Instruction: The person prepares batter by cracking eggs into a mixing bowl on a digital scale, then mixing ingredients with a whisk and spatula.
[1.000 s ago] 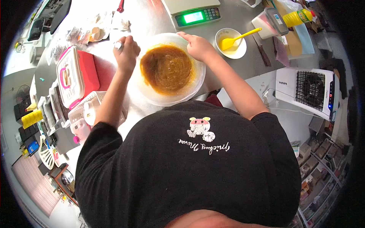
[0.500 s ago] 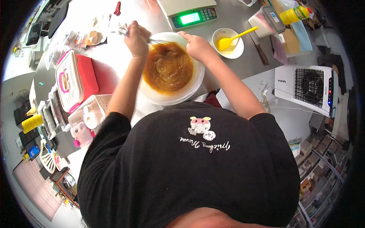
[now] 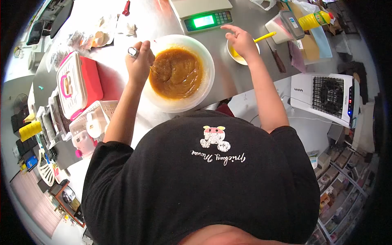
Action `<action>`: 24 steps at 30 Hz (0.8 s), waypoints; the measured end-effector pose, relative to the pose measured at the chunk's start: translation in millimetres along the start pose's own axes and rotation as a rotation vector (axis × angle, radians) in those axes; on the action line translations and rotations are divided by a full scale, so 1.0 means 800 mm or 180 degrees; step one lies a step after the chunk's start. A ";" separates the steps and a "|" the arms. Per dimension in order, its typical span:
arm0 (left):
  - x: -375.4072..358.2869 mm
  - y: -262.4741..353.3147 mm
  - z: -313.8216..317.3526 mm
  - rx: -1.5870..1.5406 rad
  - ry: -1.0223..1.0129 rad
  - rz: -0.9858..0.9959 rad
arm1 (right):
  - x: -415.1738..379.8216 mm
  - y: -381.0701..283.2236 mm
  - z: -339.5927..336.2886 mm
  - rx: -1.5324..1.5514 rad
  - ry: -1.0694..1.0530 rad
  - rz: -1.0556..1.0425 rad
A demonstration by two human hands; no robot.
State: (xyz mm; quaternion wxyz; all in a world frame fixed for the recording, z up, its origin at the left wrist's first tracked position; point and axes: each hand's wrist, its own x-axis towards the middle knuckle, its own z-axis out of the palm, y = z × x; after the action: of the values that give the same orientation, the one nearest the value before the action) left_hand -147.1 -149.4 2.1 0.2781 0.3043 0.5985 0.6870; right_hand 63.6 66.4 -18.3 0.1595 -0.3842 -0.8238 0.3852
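Observation:
My left hand (image 3: 140, 62) is closed round the handle of a whisk (image 3: 132, 52), whose metal end shows above the fist. Its wires dip into thick brown batter (image 3: 179, 75) in a large white bowl (image 3: 207, 67), near the bowl's left side. My right hand (image 3: 243, 44) is off the large bowl, with fingers apart and the index finger stretched out to the left. It hovers over a small white bowl (image 3: 238, 60), partly hiding it. A yellow spatula (image 3: 265, 37) rests in that small bowl; its head is mostly covered by my hand.
A digital scale (image 3: 204, 18) with a lit green display stands behind the bowls. To the right lie a knife (image 3: 279, 63), a lidded tub (image 3: 281, 28) and a yellow oil bottle (image 3: 314, 19). On the left are a red-and-white box (image 3: 87, 79) and a perforated basket (image 3: 108, 110).
My right hand has left the large bowl's rim and moved right, over the small bowl. My left hand has moved slightly down and left, tilting the whisk more upright.

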 end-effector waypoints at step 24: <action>0.017 -0.017 -0.026 -0.0850 0.1051 0.0444 | -0.002 -0.053 0.108 -0.0346 -0.0795 -0.0350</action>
State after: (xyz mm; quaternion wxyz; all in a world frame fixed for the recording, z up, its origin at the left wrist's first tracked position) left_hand -171.9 -150.9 -12.7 0.1660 0.1888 0.5171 0.8182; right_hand -5.8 3.7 -42.5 0.0556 -0.2957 -0.8766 0.3755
